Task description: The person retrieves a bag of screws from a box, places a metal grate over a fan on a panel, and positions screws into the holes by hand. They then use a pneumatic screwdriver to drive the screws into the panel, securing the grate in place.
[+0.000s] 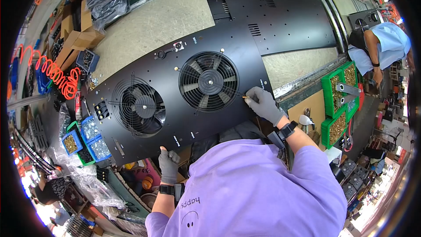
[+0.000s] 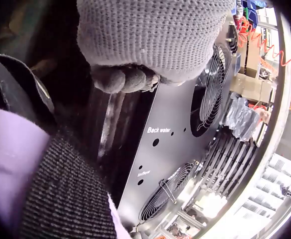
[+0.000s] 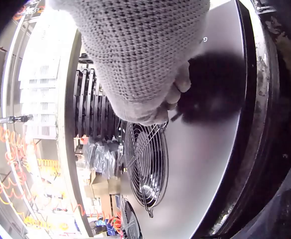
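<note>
A long black metal panel with two round fan openings lies in front of me. The right fan guard has gold-coloured screws on its outer ears. My gloved right hand is at this guard's right ear, thumb and fingertips pinched on a small gold-coloured screw, mostly hidden by the fingers. In the right wrist view, the fingertips meet over the end of the wire guard. My gloved left hand holds the panel's near edge, fingers curled; the "Back water" label shows beside it in the left wrist view.
The left fan guard sits askew over its opening. Green bins of gold-coloured fasteners stand to the right, blue trays of fasteners to the left. A red coiled hose hangs at left. Another person works at far right.
</note>
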`<action>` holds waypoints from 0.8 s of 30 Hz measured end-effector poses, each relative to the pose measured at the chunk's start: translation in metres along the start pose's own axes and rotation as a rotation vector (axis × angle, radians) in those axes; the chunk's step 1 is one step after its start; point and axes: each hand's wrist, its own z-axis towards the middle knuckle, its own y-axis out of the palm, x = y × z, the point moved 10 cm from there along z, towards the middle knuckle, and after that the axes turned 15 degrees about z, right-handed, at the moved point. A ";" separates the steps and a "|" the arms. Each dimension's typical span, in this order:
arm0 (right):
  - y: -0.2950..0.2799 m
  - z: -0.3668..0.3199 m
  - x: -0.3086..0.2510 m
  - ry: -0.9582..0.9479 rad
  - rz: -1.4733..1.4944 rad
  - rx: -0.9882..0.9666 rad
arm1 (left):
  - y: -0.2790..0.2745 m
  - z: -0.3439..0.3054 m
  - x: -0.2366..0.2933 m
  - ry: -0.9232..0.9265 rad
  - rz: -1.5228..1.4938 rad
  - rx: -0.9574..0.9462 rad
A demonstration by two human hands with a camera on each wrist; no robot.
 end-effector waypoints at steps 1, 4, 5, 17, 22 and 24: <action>0.001 -0.002 0.001 0.011 0.008 0.005 | 0.000 0.001 0.002 0.002 0.006 -0.003; 0.003 -0.005 0.001 0.030 0.015 0.001 | -0.003 0.005 0.005 0.001 0.002 0.012; 0.004 -0.006 0.001 0.037 0.015 -0.012 | -0.007 0.007 0.005 -0.002 -0.009 0.032; -0.001 0.039 0.025 0.255 1.070 0.024 | -0.012 0.014 0.013 0.003 -0.005 0.050; 0.003 0.099 0.005 0.239 1.106 0.006 | -0.009 0.011 0.018 0.002 0.027 0.054; 0.002 0.107 -0.012 0.198 0.927 -0.011 | -0.007 0.012 0.019 -0.007 0.035 0.057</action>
